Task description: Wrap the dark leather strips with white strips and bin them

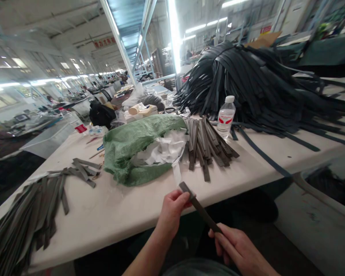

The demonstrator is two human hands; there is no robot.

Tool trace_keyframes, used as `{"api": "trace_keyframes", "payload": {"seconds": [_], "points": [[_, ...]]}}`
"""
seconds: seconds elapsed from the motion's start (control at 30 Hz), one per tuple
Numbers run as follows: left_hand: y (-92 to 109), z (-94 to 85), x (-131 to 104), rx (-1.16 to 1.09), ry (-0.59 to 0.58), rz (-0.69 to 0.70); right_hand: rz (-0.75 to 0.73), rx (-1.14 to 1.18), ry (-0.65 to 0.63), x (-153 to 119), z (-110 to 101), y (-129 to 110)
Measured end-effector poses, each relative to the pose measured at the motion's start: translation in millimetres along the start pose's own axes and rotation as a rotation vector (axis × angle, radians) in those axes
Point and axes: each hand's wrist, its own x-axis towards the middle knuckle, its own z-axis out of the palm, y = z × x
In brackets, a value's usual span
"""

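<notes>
A dark flat strip (202, 212) is stretched slantwise between my two hands, just off the table's front edge. Near its upper end my left hand (175, 209) pinches it between thumb and fingers. My right hand (232, 243) is closed round the lower end, which it partly hides. Behind my left hand, a white paper strip (176, 174) hangs from the green woven sack (126, 149), whose torn opening shows crumpled white pieces (163, 149). Beside the sack lies a pile of short dark strips (207, 143).
More dark strips (31, 214) are heaped at the table's left. A large bundle of long black straps (241, 80) fills the back right, one strap trailing over the front edge. A water bottle (225, 119) stands before it. A pale bin (313, 218) is at lower right.
</notes>
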Motion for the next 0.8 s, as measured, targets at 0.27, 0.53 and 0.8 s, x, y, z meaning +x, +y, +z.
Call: {"api": "trace_keyframes", "payload": {"seconds": [0.27, 0.53, 0.8], "points": [[11.6, -5.2, -41.4, 0.001, -0.175, 0.119, -0.175, -0.023, -0.023, 16.5, 18.3, -30.8], [15.4, -34.3, -40.3, -0.041, 0.007, 0.149, -0.251, -0.094, -0.071, 55.2, 44.7, -46.6], [35.2, -62.0, -40.0, -0.187, 0.296, 0.338, -0.218, -0.102, -0.177, 69.4, 67.8, -45.0]]}}
